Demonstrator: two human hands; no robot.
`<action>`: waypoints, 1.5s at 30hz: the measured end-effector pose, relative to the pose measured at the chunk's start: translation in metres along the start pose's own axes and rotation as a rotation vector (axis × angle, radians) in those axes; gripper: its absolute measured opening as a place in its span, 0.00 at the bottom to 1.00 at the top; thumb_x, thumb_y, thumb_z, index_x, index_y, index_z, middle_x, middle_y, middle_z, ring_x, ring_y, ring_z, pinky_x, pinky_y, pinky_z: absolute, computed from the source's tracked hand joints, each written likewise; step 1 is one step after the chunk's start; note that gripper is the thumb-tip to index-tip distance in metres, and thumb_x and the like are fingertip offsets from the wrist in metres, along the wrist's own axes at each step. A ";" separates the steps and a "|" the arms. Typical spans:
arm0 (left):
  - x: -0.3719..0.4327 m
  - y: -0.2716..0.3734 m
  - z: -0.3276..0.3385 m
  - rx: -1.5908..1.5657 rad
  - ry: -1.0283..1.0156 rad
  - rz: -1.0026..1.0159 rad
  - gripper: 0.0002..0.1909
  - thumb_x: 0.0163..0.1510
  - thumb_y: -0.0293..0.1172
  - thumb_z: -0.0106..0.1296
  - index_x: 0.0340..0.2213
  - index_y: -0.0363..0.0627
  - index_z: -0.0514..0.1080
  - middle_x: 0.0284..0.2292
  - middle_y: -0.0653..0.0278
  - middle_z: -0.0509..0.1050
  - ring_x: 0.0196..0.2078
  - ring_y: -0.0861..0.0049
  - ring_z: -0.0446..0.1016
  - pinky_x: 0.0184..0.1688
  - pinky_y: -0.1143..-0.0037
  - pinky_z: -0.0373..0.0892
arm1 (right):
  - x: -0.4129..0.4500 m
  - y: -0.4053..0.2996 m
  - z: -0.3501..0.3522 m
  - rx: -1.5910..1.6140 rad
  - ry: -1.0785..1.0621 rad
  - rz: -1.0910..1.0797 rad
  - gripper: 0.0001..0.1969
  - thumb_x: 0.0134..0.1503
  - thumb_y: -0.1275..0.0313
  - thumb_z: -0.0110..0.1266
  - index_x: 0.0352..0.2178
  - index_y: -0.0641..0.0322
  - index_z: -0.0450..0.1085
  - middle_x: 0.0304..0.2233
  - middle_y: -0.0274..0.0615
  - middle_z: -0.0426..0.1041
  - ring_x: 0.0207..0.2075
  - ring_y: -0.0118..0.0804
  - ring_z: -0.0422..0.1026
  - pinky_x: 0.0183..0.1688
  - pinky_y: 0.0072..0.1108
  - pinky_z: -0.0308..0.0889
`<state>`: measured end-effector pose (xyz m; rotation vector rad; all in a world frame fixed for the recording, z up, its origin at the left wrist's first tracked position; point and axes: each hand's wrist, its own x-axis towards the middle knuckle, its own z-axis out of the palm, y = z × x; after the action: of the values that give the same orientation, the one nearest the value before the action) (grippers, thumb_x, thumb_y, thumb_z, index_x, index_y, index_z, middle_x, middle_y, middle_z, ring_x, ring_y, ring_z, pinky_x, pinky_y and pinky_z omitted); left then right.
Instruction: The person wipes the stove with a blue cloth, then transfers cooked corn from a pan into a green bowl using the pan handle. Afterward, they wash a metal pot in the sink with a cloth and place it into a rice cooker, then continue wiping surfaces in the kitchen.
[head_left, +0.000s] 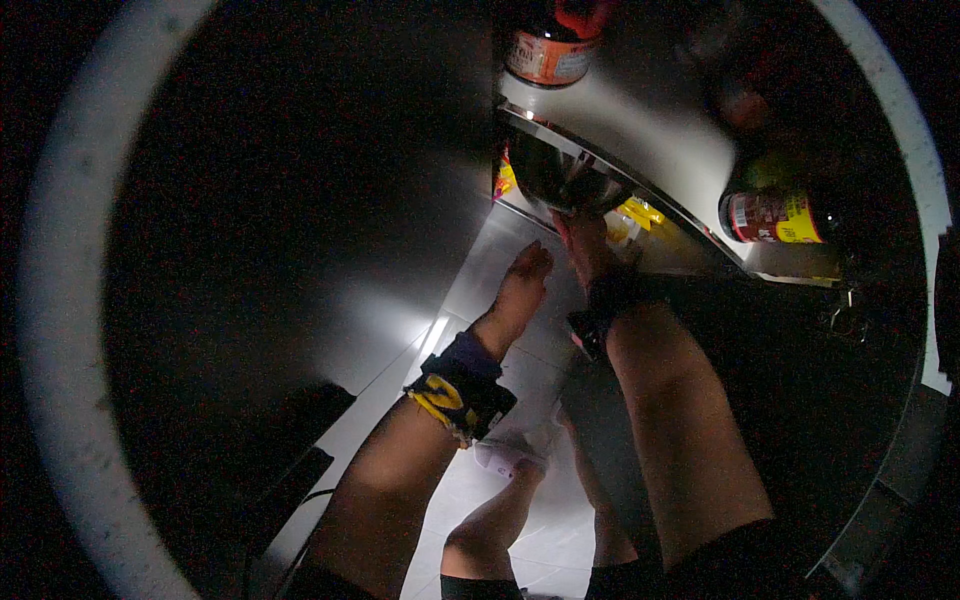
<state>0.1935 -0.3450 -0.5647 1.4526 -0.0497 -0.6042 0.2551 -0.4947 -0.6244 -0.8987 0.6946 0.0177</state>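
My right hand (589, 244) is at the near side of a shiny, dark metal bowl (574, 176) on a lower shelf, seeming to grip its edge; some fingertips are hard to see. My left hand (527, 274) hangs in front of the shelf, to the left of my right hand, with nothing visible in it and its fingers slightly bent. Both wrists wear dark bands with small devices strapped on. Yellow packets (639, 213) lie to the right of the bowl, and a red and yellow packet (505, 177) shows at its left.
On the upper white shelf (660, 150) stand a jar with an orange label (549, 58) and a jar with a red and yellow label (776, 216). The shelf's metal edge runs above the bowl. My legs and a light slipper (504, 457) are over the tiled floor (555, 532). Much is dark.
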 end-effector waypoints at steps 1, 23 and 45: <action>0.007 -0.007 0.008 0.060 -0.007 0.135 0.24 0.55 0.32 0.33 0.54 0.53 0.46 0.52 0.68 0.56 0.49 0.76 0.60 0.48 0.71 0.58 | 0.021 -0.005 -0.016 -0.004 0.013 -0.013 0.13 0.53 0.73 0.41 0.42 0.61 0.60 0.36 0.39 0.67 0.35 0.36 0.68 0.35 0.24 0.67; 0.017 0.045 0.004 -0.333 0.050 -0.329 0.23 0.54 0.32 0.34 0.53 0.53 0.49 0.51 0.67 0.57 0.50 0.74 0.59 0.47 0.70 0.57 | 0.033 -0.023 0.035 -0.020 -0.152 0.003 0.14 0.51 0.66 0.48 0.39 0.60 0.60 0.31 0.41 0.68 0.36 0.38 0.70 0.37 0.24 0.69; -0.142 0.131 -0.015 -0.461 0.313 -0.509 0.25 0.53 0.38 0.40 0.52 0.49 0.50 0.49 0.62 0.60 0.48 0.70 0.62 0.47 0.71 0.60 | -0.165 -0.021 0.127 -0.006 0.101 0.472 0.23 0.54 0.53 0.37 0.45 0.59 0.54 0.38 0.47 0.66 0.33 0.36 0.69 0.33 0.21 0.68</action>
<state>0.1245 -0.2728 -0.3986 1.0885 0.6817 -0.7313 0.2017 -0.3725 -0.4637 -0.7287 0.9891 0.3965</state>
